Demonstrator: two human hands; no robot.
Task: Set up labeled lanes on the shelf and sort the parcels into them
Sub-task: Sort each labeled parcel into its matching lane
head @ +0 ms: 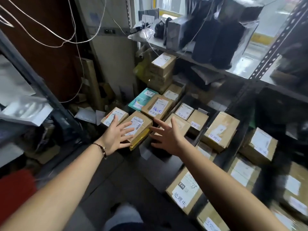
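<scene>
A small brown cardboard parcel (141, 126) with a white barcode label and yellow tape lies at the front left of a low shelf. My left hand (116, 135) is spread open against its left side, fingers straight. My right hand (168, 136) is open just to its right, fingers splayed, close to the parcel's edge. Several more brown parcels with handwritten white labels lie around it, among them one (115, 117) behind my left hand and one (158, 106) with blue writing. A teal box (141, 100) sits behind them.
A grey metal shelf frame (260, 67) runs along the right, with black and grey bagged parcels (215, 35) on the upper board. More labeled cartons (220, 130) fill lower levels. White cables (66, 39) hang at left. Dark floor (116, 177) lies below my arms.
</scene>
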